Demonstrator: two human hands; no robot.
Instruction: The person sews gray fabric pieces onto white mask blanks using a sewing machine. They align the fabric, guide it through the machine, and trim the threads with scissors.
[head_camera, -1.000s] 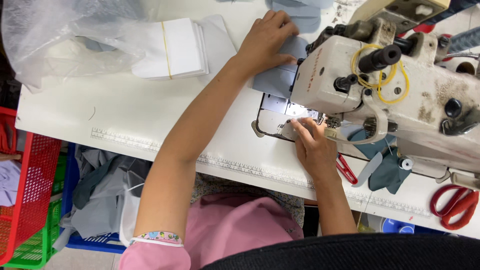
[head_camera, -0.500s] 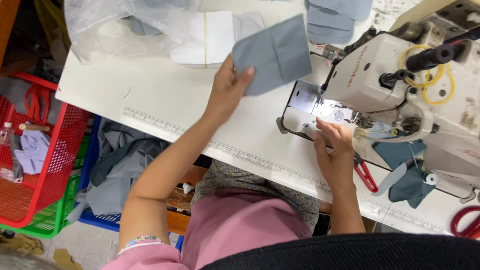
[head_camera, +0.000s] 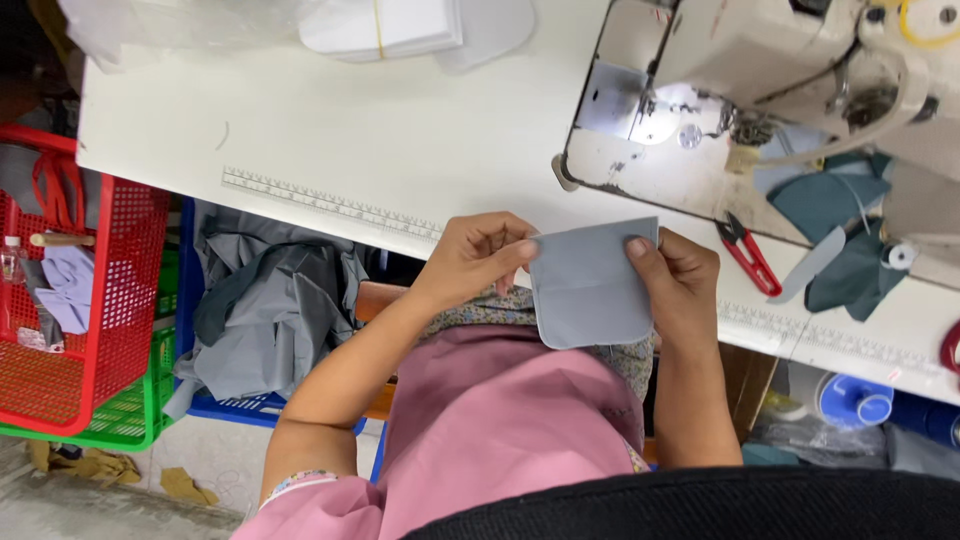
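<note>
grey pocket piece (head_camera: 590, 285) — pinched by both hands.

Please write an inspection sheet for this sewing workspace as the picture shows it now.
Surface: white table, ruler strip along its front edge.
Job's things: grey pocket piece, held over the lap.
Clutter: red thread snips, white stacked pieces, teal scraps.
Grips: left hand and right hand pinch the piece's upper corners.
Cables: nothing seen.
Surroundings: sewing machine, red basket, grey fabric heap.
</note>
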